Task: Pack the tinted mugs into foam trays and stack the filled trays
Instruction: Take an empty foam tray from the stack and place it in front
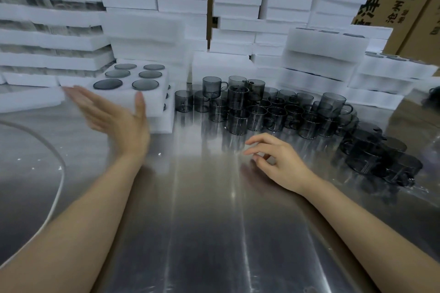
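The cardboard boxes (409, 31) at back right bear tilted Chinese print beginning 沧州 and large letters A H.

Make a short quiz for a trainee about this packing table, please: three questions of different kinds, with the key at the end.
1. True or false: the right hand is gripping a mug.
2. How many packed mugs show in the top foam tray next to the left hand? A) four B) six C) nine
3. Fill in the missing word: seen from the person, the loose mugs stand on the metal table to the ____ of that tray.

Key: 1. False, it hangs over the table with loosely curled fingers and holds nothing. 2. B. 3. right.
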Tool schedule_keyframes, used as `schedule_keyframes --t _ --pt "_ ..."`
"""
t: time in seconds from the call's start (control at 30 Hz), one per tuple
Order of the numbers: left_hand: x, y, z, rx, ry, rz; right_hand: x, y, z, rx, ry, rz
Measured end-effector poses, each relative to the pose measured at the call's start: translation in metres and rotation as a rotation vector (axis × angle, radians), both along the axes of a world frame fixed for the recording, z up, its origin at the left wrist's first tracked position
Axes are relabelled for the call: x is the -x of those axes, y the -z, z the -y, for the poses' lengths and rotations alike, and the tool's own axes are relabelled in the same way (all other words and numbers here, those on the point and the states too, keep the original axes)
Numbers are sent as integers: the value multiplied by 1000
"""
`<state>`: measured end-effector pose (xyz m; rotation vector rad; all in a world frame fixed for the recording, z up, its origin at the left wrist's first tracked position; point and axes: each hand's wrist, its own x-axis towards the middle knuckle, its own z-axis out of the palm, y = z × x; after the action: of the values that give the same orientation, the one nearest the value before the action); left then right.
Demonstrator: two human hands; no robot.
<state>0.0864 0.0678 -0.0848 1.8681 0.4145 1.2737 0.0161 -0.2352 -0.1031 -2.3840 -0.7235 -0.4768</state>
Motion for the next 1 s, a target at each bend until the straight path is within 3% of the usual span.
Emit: schedule_keyframes --t 0.17,0.3,0.53,0.7,0.87,1.0 --pt "10 5 71 -492 444 -13 -19 -18 -7 -177 124 218" --pt "5 15 86 -711 644 -70 -58 -51 -23 -253 233 277" --pt "-17 30 78 -648 672 -232 -160 -101 -53 188 330 91" --pt "-20 29 77 -618 668 -231 -222 -124 -79 193 403 -224" --pt "-20 28 76 -599 663 -251 -254 -120 -88 408 490 -360" --pt "-22 28 76 -602 673 -262 -264 -119 -92 415 541 -338"
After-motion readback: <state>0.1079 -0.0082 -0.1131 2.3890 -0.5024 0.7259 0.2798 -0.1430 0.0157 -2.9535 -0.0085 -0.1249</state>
